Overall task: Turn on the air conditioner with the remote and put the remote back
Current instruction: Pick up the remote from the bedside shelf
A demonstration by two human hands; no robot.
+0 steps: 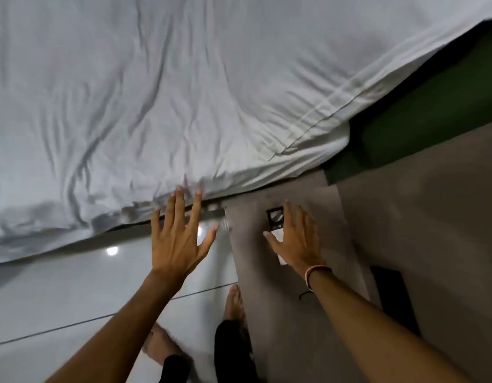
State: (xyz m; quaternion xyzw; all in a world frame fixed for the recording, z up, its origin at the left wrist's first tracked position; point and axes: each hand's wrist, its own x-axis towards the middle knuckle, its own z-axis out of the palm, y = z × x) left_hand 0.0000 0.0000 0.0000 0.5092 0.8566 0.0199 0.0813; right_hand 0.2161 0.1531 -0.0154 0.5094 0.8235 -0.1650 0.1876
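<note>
The remote [276, 221] is white with a dark screen at its far end. It lies lengthwise on the grey-brown bedside surface [294, 313]. My right hand [300, 239] covers its right side from above, the thumb pressed against its left edge and the fingers along the other side, so most of the body is hidden. My left hand [178, 239] hovers with fingers spread and nothing in it, over the floor at the edge of the bed. No air conditioner is in view.
A bed with a crumpled white sheet [184, 92] fills the upper frame. Glossy pale floor tiles [59, 294] lie at lower left, with my bare feet [233, 302] on them. A dark green panel [433, 111] is at right, next to a dark gap [391, 294].
</note>
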